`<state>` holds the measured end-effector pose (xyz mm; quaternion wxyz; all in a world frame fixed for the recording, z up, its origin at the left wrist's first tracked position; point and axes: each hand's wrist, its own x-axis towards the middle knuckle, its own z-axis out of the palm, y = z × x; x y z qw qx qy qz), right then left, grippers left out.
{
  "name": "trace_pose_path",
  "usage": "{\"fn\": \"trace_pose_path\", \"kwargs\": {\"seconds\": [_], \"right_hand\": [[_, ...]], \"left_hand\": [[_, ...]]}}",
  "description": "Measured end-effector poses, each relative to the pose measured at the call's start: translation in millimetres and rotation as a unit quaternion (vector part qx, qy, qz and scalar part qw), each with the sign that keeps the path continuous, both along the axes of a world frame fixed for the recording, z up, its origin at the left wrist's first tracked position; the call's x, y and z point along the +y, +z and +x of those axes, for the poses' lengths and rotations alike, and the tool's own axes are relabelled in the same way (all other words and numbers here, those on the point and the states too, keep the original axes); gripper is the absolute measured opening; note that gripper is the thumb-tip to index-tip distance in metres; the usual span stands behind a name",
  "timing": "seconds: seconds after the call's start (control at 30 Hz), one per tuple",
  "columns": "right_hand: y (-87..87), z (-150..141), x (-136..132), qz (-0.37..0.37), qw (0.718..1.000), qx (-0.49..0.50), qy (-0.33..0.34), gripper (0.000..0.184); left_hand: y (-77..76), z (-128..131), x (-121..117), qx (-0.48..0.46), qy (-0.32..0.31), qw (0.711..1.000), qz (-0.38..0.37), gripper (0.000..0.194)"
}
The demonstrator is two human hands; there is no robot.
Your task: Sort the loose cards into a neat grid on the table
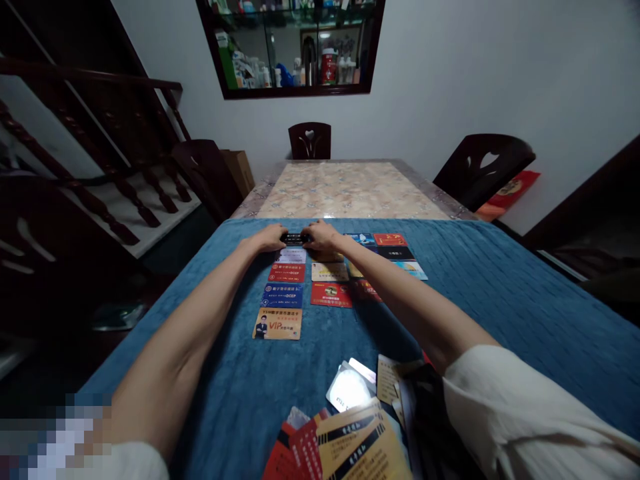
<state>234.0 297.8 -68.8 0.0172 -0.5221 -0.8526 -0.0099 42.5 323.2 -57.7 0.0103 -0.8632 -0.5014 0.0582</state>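
Squaring up the black card (294, 239) at the left column's twelve-o'clock end, on the counter (500, 300), seems in hand: the left hand (270, 238) has its grip on the nine-o'clock edge, the right hand (321, 237) on three; next calls for releasing it gently.
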Motion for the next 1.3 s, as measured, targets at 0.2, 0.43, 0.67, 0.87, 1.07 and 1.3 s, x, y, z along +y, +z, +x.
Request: {"fn": "trace_pose_path", "kwargs": {"seconds": [0.2, 0.43, 0.67, 0.87, 1.07, 1.3], "right_hand": [[2.6, -4, -5, 0.004, 1.000, -0.008, 0.000, 0.042], [6.0, -4, -13, 0.003, 1.000, -0.011, 0.000, 0.041], [8.9, -1, -18, 0.007, 1.000, -0.011, -0.004, 0.044], [20.8, 6, -39, 0.032, 0.999, -0.010, 0.001, 0.040], [29.4, 16, -67, 0.049, 0.998, -0.016, 0.023, 0.037], [36.9, 23, -110, 0.085, 0.995, -0.005, 0.053, 0.029]], "left_hand": [[-1.7, 6, 6, 0.009, 0.015, 1.000, -0.012, 0.046], [-1.6, 7, 3, -0.013, 0.036, 0.999, -0.022, 0.047], [0.6, 4, -12, -0.071, 0.059, 0.996, 0.009, 0.055], [6.4, 10, -39, -0.101, 0.081, 0.990, 0.050, 0.058], [15.1, 27, -76, -0.111, 0.070, 0.988, 0.082, 0.047], [20.0, 39, -124, -0.137, 0.050, 0.985, 0.092, 0.040]]}}
